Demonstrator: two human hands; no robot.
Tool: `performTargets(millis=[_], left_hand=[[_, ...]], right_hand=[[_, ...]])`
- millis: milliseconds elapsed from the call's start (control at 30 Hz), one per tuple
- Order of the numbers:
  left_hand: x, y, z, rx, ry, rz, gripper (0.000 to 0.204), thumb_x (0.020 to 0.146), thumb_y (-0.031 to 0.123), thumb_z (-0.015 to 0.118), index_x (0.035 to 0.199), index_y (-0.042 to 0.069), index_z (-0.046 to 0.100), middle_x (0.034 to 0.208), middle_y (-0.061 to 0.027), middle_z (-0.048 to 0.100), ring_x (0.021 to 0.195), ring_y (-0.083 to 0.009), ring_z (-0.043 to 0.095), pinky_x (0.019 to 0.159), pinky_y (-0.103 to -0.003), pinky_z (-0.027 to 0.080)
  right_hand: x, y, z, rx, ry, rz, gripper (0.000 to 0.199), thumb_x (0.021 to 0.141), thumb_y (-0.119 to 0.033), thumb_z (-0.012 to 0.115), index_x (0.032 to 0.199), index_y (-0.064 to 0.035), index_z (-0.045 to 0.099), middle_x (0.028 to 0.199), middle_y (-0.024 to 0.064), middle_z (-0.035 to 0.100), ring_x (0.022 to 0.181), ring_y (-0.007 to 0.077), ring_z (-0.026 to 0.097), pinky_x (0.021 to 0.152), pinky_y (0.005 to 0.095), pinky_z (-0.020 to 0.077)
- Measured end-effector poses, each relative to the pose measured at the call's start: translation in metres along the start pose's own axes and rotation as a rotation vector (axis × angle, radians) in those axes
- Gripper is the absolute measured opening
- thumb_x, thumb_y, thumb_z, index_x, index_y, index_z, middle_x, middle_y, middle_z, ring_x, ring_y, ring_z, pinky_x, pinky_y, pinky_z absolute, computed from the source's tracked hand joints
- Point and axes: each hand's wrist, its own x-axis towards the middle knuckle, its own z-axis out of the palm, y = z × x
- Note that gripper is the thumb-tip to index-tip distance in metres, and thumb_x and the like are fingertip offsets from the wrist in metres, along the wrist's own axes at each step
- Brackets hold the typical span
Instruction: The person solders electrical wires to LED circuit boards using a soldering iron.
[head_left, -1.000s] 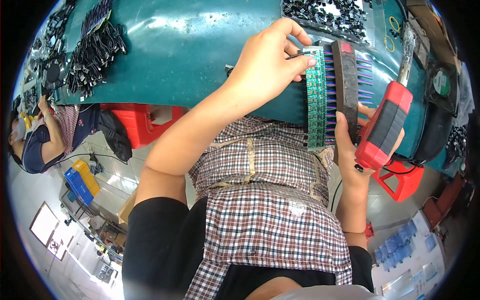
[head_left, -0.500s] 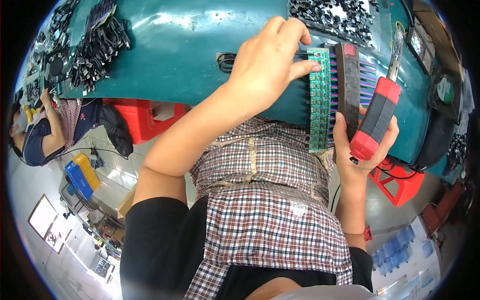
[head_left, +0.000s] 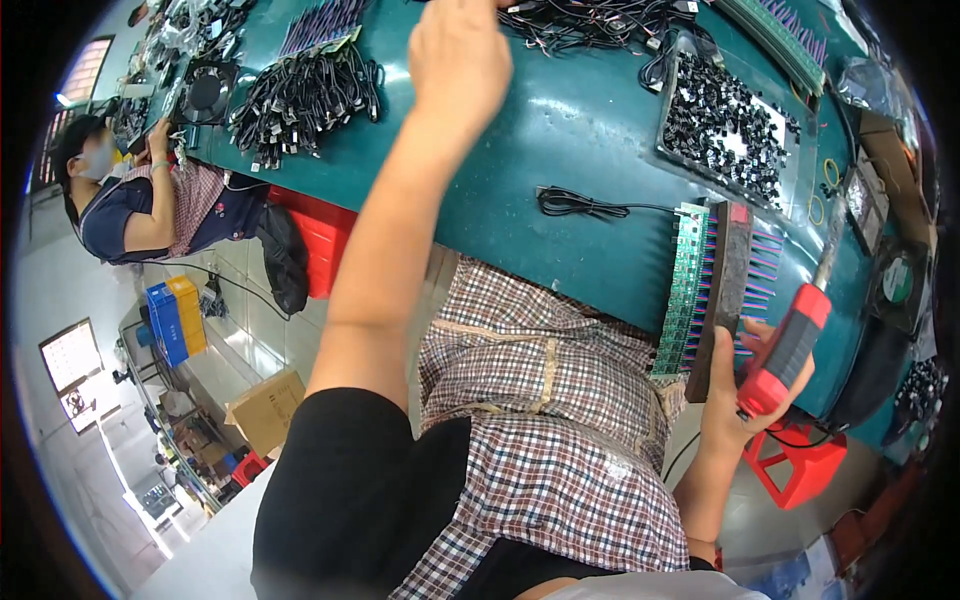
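My left hand (head_left: 460,60) reaches far over the table to the pile of black cables (head_left: 590,22); its fingers are cut off by the upper edge. My right hand (head_left: 735,400) is closed around the red and black handle of a soldering iron (head_left: 788,348), whose metal tip points away from me. Its thumb lies by a dark bar (head_left: 735,265). Along the bar's left side runs a green circuit board strip (head_left: 685,285), with coloured wires sticking out to the right of the bar. A coiled black cable (head_left: 580,204) lies left of the strip, its thin end at the strip's far end.
A clear tray (head_left: 725,130) of small black connectors stands beyond the strip. Bundled black cables (head_left: 305,100) lie at the far left, near a seated co-worker (head_left: 130,205). More boards with wires (head_left: 775,45) lie far right. A red stool (head_left: 795,460) stands below the table's right side.
My left hand has left the strip's far end and moved away to the far cable pile. The view has shifted left and outward. The soldering iron stays in my right hand.
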Motion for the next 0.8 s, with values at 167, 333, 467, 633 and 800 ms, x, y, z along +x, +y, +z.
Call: performTargets(millis=[167, 333, 467, 633, 800], left_hand=[[-0.018, -0.052, 0.01, 0.093, -0.034, 0.045, 0.022, 0.084, 0.003, 0.063, 0.105, 0.007, 0.065, 0.1, -0.0144, 0.064, 0.093, -0.0366, 0.062, 0.084, -0.045, 0.051], [-0.049, -0.042, -0.02, -0.019, -0.166, -0.04, 0.018, 0.082, 0.007, 0.073, 0.1, 0.01, 0.068, 0.101, -0.0064, 0.064, 0.089, -0.0294, 0.066, 0.077, -0.04, 0.053], [-0.07, -0.038, -0.037, -0.104, -0.213, -0.115, 0.016, 0.081, 0.0, 0.073, 0.096, 0.005, 0.069, 0.104, -0.0082, 0.067, 0.094, -0.0252, 0.068, 0.082, -0.035, 0.054], [-0.079, -0.021, -0.053, -0.045, -0.185, -0.043, 0.017, 0.075, 0.001, 0.072, 0.09, 0.009, 0.069, 0.099, -0.0053, 0.064, 0.09, -0.0266, 0.064, 0.075, -0.038, 0.052], [-0.065, 0.005, -0.041, -0.143, -0.162, 0.076, 0.018, 0.073, 0.005, 0.076, 0.089, 0.011, 0.07, 0.1, -0.0056, 0.061, 0.093, -0.0268, 0.06, 0.08, -0.039, 0.049]], right_hand=[[0.002, -0.013, -0.017, -0.082, -0.091, 0.199, 0.058, 0.08, 0.002, 0.081, 0.127, 0.0023, 0.045, 0.101, 0.0108, 0.063, 0.086, 0.0174, 0.062, 0.078, 0.0303, 0.0519], [-0.006, -0.023, -0.028, 0.05, -0.071, 0.274, 0.042, 0.091, 0.006, 0.067, 0.127, -0.0004, 0.046, 0.106, 0.0098, 0.06, 0.09, 0.0154, 0.059, 0.083, 0.0311, 0.049], [-0.008, -0.023, -0.031, 0.129, -0.055, 0.334, 0.04, 0.092, 0.005, 0.065, 0.126, -0.0002, 0.045, 0.105, 0.0097, 0.059, 0.092, 0.0155, 0.058, 0.084, 0.0317, 0.0483], [-0.011, -0.02, -0.034, 0.141, -0.017, 0.246, 0.043, 0.093, 0.008, 0.063, 0.132, 0.0034, 0.046, 0.1, 0.0102, 0.064, 0.089, 0.0152, 0.061, 0.085, 0.0298, 0.0489], [-0.011, -0.043, -0.038, 0.176, -0.028, 0.34, 0.038, 0.092, 0.009, 0.058, 0.126, -0.0009, 0.043, 0.1, 0.0089, 0.056, 0.094, 0.0179, 0.057, 0.089, 0.0346, 0.0456]])
